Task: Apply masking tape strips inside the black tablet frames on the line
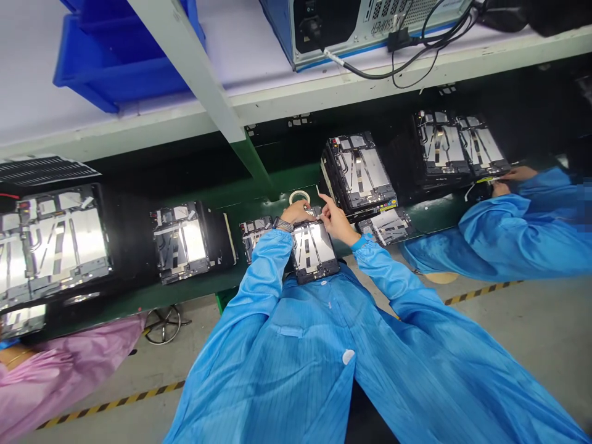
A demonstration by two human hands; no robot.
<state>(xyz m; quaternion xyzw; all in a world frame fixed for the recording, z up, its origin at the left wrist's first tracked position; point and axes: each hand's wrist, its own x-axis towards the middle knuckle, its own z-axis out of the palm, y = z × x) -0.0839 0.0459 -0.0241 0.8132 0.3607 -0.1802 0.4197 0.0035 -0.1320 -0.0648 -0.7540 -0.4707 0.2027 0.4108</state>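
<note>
An opened tablet-like unit (pixel 315 251) with silver battery panels and dark strips lies in front of my body at the bench edge. My left hand (pixel 296 213) bends over its far end, fingers closed and pointing right. My right hand (pixel 337 221) meets it from the other side, fingers drawn together at the same end. Whatever small thing is between the fingertips is too small to make out. Just beyond my hands sits a pale ring like a tape roll (pixel 300 196). Another opened unit (pixel 256 233) is partly covered by my left forearm.
A tall stack of units (pixel 358 172) stands right of my hands, with a loose unit (pixel 386 227) before it. More stacks (pixel 180 240) are leftward. A green post (pixel 252 161) rises behind. A co-worker's hands (pixel 513 179) work at right; a pink sleeve (pixel 87 357) shows at left.
</note>
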